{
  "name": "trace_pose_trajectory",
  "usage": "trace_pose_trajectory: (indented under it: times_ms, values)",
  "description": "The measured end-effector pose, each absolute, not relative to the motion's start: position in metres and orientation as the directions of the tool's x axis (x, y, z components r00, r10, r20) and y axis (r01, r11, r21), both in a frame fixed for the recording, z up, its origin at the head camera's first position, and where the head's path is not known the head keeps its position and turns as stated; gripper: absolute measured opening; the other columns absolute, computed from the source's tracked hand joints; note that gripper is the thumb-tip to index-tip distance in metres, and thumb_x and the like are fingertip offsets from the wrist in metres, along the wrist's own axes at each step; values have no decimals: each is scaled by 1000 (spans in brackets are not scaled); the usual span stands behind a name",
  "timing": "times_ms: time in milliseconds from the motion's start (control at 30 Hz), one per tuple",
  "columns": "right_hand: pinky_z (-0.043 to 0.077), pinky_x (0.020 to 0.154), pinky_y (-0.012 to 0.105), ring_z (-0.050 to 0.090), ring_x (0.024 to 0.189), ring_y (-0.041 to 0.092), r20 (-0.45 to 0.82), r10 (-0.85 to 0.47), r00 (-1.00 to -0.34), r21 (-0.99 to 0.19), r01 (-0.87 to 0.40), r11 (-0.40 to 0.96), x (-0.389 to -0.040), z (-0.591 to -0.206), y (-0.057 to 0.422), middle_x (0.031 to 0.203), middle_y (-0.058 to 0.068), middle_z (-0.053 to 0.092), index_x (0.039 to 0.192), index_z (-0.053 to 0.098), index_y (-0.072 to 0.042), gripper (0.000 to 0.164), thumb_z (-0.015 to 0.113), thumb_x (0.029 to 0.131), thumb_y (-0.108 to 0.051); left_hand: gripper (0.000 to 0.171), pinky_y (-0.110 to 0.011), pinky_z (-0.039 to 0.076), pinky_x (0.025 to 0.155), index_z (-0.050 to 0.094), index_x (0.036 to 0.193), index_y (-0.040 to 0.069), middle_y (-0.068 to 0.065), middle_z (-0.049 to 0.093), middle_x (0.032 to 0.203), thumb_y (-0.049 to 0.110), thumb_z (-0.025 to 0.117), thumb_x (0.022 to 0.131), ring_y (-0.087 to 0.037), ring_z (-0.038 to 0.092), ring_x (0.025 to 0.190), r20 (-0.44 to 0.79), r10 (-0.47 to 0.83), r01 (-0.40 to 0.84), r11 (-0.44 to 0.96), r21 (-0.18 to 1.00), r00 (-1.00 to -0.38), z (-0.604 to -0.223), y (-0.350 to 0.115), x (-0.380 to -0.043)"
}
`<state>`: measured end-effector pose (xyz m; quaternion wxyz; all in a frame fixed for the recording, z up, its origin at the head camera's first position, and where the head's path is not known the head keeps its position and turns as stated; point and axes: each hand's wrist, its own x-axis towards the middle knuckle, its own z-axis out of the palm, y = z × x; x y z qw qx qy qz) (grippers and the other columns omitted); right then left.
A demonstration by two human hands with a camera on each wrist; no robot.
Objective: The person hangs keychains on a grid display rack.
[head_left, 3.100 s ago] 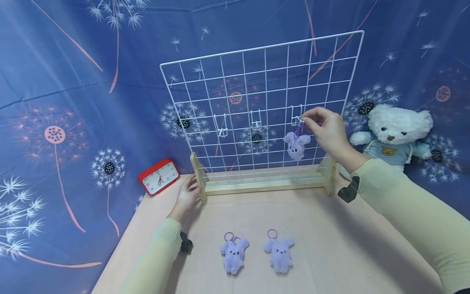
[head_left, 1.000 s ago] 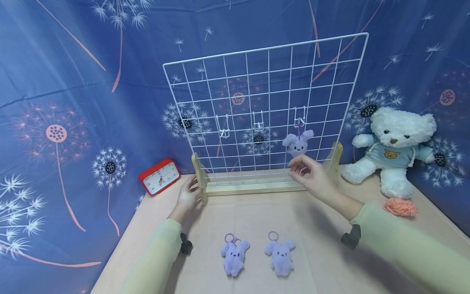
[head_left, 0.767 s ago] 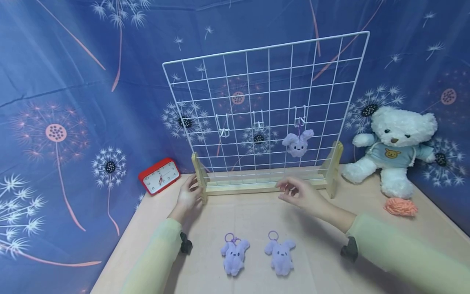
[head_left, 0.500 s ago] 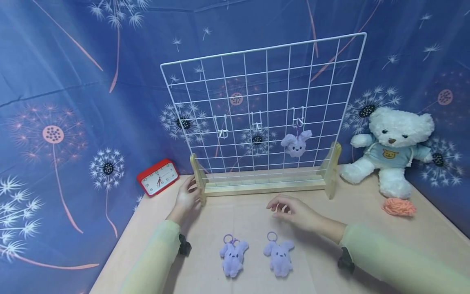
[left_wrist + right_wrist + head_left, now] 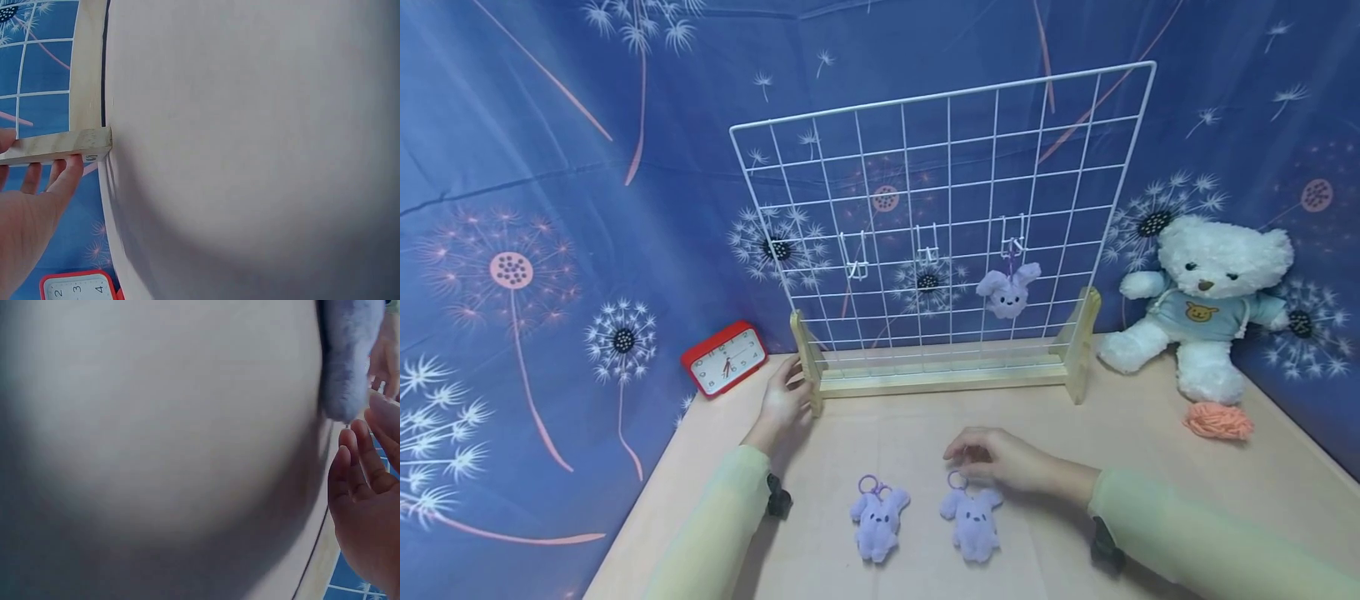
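My left hand (image 5: 782, 402) grips the wooden left upright (image 5: 62, 144) of a white wire grid rack (image 5: 949, 221), thumb and fingers on opposite sides. Close over the ring of the right-hand lilac plush keychain (image 5: 974, 527) is my right hand (image 5: 1003, 458), its fingers loosely bent and nothing between them. The right wrist view shows that plush (image 5: 350, 356) just beyond the fingertips (image 5: 345, 436). A second lilac plush keychain (image 5: 878, 527) lies to its left, ring toward the rack. A third plush keychain (image 5: 1009, 296) hangs from the rack's right hook (image 5: 1013, 244).
Two more white hooks hang on the grid, a middle hook (image 5: 928, 254) and a left hook (image 5: 857, 268), bearing nothing. A red clock (image 5: 726, 358) stands left of the rack. A white teddy bear (image 5: 1206, 308) sits at right, with a coil of orange yarn (image 5: 1217, 422) before it.
My right hand has let go of the keychain, which now hangs on the right hook, and has come down toward the right-hand plush on the table. My left hand stays on the upright.
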<state>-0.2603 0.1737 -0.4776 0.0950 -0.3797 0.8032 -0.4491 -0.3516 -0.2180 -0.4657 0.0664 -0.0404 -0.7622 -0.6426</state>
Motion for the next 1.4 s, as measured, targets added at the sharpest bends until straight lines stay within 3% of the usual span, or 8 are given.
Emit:
trace_pose_trajectory:
  times_ms: [667,1033,1400]
  values:
    - [53,94,31,60,101,14,132,-739,-661,-731,-568,377,-261,-485,172,106,-4,64,117,73,-11,28,77,89,-11,61,-53,49,102,37,155,0,-32,44,148,-9,55,97,-51,49,128,174,-22,167,187,968,-985,-468,-219,-354]
    - [52,83,28,57,92,13,140,-745,-653,-689,-604,400,-264,-483,171,97,-7,60,104,68,-16,21,78,86,-11,62,-47,51,97,38,154,0,-31,45,148,-11,56,96,-49,50,127,161,-27,154,172,973,-987,-467,-218,-352]
    - [54,74,26,59,81,7,120,-703,-701,-706,-558,436,-265,-482,168,86,-9,62,101,68,-18,21,79,86,-9,61,-54,49,101,38,154,0,-32,44,148,-11,54,97,-51,49,128,170,-12,165,163,973,-985,-466,-219,-352]
